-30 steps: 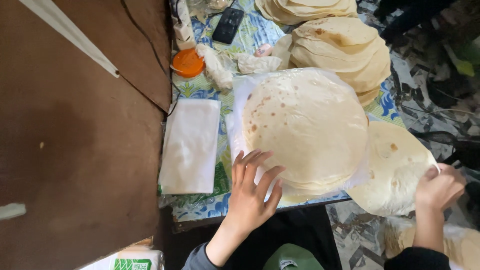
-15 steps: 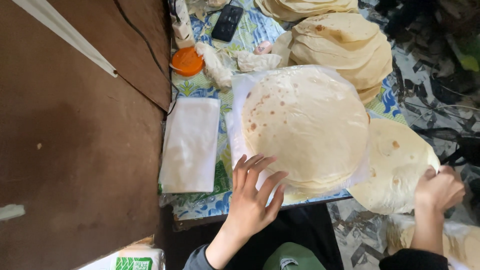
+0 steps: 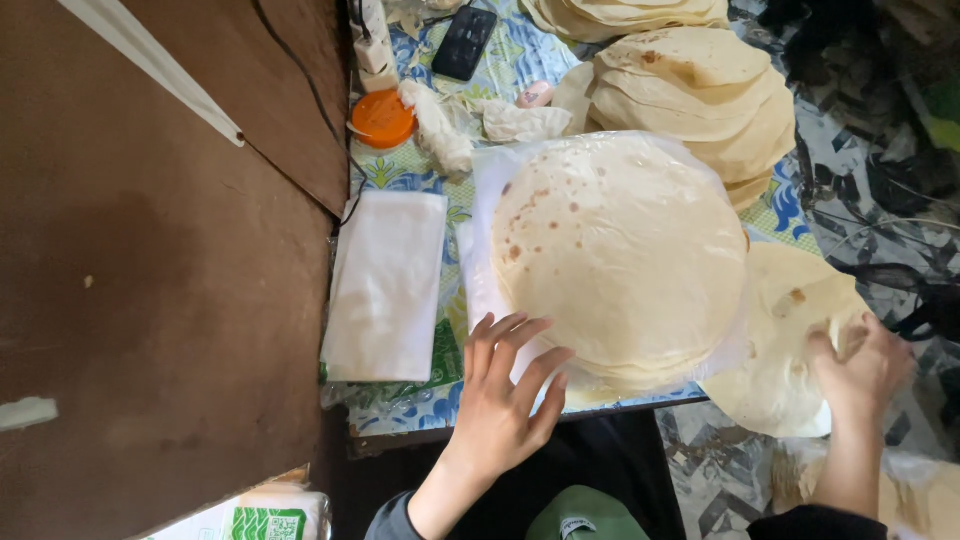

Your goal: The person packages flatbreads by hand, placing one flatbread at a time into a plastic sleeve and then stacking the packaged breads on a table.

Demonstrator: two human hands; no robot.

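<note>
Flatbreads (image 3: 625, 250) are stacked on a clear plastic sheet (image 3: 485, 180) in the middle of the patterned desk (image 3: 420, 180). The left hand (image 3: 505, 400) is laid flat at the near edge of this stack, its fingers (image 3: 500, 345) spread wide on the plastic and bread rim. A single flatbread (image 3: 790, 330) hanging off the desk's right edge is gripped by the right hand (image 3: 865, 370), fingers curled over its edge. A folded white cloth (image 3: 385, 285) lies just left of the stack; more stacked breads (image 3: 700, 90) sit behind, near an orange lid (image 3: 382, 117) and a black phone (image 3: 463, 42).
</note>
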